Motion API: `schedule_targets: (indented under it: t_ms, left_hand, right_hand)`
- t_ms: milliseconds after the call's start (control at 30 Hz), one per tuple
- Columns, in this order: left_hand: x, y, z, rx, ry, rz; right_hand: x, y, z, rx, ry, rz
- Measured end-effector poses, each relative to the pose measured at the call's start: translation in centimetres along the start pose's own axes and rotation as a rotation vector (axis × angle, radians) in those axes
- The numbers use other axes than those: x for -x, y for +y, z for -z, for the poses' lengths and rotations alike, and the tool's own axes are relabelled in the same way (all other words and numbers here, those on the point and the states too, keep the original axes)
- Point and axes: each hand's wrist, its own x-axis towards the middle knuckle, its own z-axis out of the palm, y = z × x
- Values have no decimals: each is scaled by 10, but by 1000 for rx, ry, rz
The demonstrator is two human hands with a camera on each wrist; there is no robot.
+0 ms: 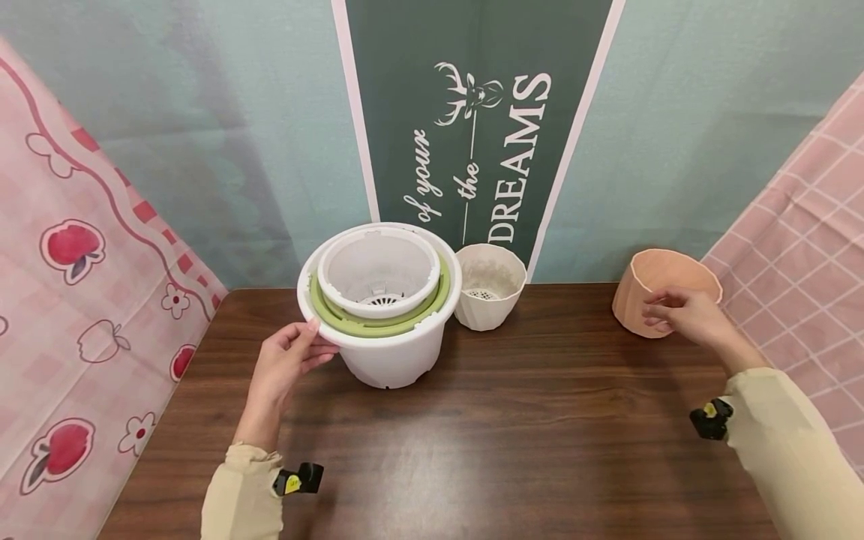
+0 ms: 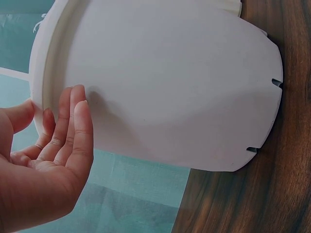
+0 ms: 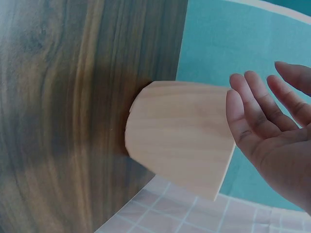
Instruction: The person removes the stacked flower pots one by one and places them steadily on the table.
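Large white pot (image 1: 388, 367) stands upright on the table (image 1: 513, 427), just beyond the left hand (image 1: 289, 360), which pinches its near-left rim; a green pot (image 1: 367, 328) and an inner white pot (image 1: 378, 266) nest inside. Peach pot (image 1: 631, 309) stands right, beside the right hand (image 1: 691, 315), whose loosely bent fingers hold nothing. Cream pot (image 1: 487, 312), the smallest, stands between.

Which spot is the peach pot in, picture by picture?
Head: peach pot at the far right, beside the right hand.
Left wrist: not in it.
Right wrist: around the middle, its base toward the left.
Shared landmark: the brown wooden table, visible in all three.
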Motion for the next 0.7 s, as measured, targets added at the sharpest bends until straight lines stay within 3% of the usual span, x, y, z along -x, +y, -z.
schedule_targets:
  t_ms: [500,700]
  left_hand:
    - [0,0,-1,13,-3,-5]
    - [0,2,0,3,1,0]
  right_hand:
    - [-7,-23,-19,143,-19,81]
    - [-9,-34,-31,56,-72,39]
